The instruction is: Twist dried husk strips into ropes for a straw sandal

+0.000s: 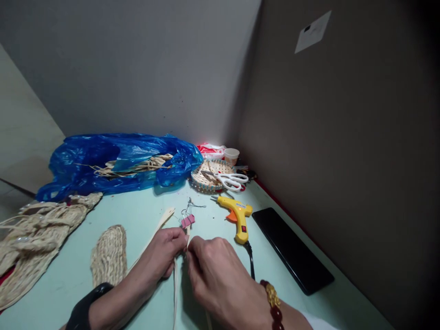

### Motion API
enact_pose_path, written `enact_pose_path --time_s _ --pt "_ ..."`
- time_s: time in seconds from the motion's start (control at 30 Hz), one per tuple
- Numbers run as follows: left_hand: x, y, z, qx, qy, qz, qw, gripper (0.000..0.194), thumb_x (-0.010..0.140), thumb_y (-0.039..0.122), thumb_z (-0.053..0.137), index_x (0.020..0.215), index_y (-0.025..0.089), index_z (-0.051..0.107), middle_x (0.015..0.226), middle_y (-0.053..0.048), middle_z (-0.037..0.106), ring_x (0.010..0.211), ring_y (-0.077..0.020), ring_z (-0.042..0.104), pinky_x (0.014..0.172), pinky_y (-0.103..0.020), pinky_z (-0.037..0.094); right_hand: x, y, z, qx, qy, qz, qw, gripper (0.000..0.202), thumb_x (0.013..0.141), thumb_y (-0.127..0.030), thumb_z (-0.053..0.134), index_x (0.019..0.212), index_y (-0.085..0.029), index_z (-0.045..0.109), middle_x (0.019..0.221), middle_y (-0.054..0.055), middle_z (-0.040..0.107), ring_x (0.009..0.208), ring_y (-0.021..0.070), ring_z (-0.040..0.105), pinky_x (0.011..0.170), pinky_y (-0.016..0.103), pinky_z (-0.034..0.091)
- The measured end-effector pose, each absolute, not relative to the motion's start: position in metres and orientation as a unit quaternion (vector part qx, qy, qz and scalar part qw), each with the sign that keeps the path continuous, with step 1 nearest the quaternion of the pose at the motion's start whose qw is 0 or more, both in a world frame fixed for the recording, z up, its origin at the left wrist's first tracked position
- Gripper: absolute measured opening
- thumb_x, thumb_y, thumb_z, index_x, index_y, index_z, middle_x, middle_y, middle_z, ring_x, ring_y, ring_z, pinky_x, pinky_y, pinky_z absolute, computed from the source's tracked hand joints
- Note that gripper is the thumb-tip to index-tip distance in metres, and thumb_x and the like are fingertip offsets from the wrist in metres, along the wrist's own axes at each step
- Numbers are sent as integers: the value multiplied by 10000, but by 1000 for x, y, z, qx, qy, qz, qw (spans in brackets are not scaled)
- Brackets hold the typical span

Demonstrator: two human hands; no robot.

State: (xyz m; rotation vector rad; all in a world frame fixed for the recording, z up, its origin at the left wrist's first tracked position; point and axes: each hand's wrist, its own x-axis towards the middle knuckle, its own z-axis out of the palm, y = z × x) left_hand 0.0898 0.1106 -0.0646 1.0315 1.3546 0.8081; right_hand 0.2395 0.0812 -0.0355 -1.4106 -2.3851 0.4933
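Note:
Pale fibre strands (175, 293) hang down between my hands, their upper end caught in a pink binder clip (188, 222) on the table. My left hand (167, 252) pinches the strands just below the clip. Close against it on the right, my right hand (216, 268) has its fingers bent and pressed together on the same strands; its fingertips are partly hidden. Another pale strip (163, 221) runs behind my left hand. A woven fibre sole (110, 256) lies left of my left forearm.
A yellow glue gun (239, 215) with a black cord and a black phone (292, 250) lie on the right. Behind are white-handled scissors (232, 180) on a woven basket (199, 178), a cup (231, 156) and a blue bag (82, 160) of fibre. Woven pieces (44, 238) lie far left.

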Motion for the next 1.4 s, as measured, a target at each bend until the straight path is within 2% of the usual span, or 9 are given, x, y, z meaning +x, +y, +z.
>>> enact_pose_path --time_s 0.27,0.37,0.43,0.53,0.7,0.83,1.07,1.2,1.4 --pt "88 106 -60 418 550 345 636 305 720 458 608 620 210 460 460 157 225 392 -22 67 321 -151 106 231 79 -41 -460 -871 162 68 308 792 -112 469 1075 -114 590 800 120 703 641 242 601 549 331 209" --pt "86 106 -62 432 550 341 628 287 729 432 624 629 200 487 426 155 246 373 -20 97 324 -156 111 236 85 -35 -464 -867 155 96 179 873 -195 468 945 -159 628 744 87 693 628 214 592 561 327 213" --pt "86 106 -63 444 550 339 621 291 729 426 629 633 204 468 413 150 267 359 -18 128 335 -158 103 242 91 -32 -488 -839 169 171 200 924 -289 475 863 -175 627 786 74 687 701 198 594 598 304 269" --pt "87 105 -64 464 549 334 610 309 719 455 622 638 210 452 418 152 256 353 -20 125 344 -170 82 249 104 -33 -494 -792 263 245 161 918 -307 523 865 -173 594 829 49 658 775 174 566 642 263 318" --pt "89 106 -69 515 567 316 560 287 727 484 549 652 218 467 431 145 247 356 -45 133 364 -198 115 250 118 -50 -454 -752 414 240 195 892 -238 512 706 -183 489 608 -35 518 624 120 445 570 240 274" --pt "85 106 -72 589 584 301 471 262 745 439 528 635 203 492 521 91 343 485 -100 315 473 -226 240 247 124 -59 -459 -736 428 255 218 833 -208 528 623 -175 482 582 -45 442 587 104 384 529 240 248" --pt "81 101 -51 677 610 234 339 304 835 414 447 654 200 565 592 23 510 624 -191 466 603 -294 300 244 126 -65 -477 -686 461 299 215 800 -213 525 606 -152 592 528 -26 489 544 104 428 528 222 305" --pt "84 96 -42 692 620 213 302 326 854 418 409 621 220 521 593 16 540 632 -200 503 620 -299 321 241 123 -65 -488 -661 465 330 191 784 -196 536 629 -141 634 542 -11 526 550 109 441 549 231 309" --pt "98 76 -53 738 619 136 233 333 927 333 288 671 238 478 630 -23 630 594 -206 571 595 -321 347 243 122 -65 -463 -617 539 339 201 755 -208 557 564 -151 580 507 -32 450 514 96 367 500 232 263"
